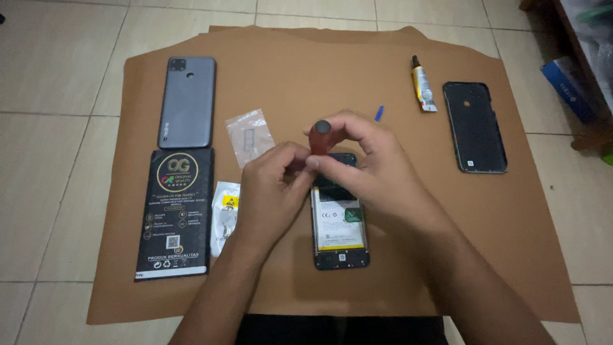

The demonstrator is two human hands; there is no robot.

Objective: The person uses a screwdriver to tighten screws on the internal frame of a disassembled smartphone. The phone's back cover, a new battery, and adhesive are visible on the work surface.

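An opened phone (340, 237) lies back-up on the brown paper sheet (306, 76), its battery showing. My right hand (367, 160) is shut on a screwdriver with a red handle and black cap (320, 137), held upright over the phone's top end. My left hand (276, 182) meets it from the left, its fingertips pinching the lower part of the screwdriver. The tool's tip and the phone's upper part are hidden behind my fingers.
At left lie a grey phone back cover (186, 102), a black printed box (175, 214), a white packet (225, 217) and a clear bag with small trays (250, 135). A glue tube (422, 85), a small blue piece (378, 113) and a black phone frame (475, 126) lie at right.
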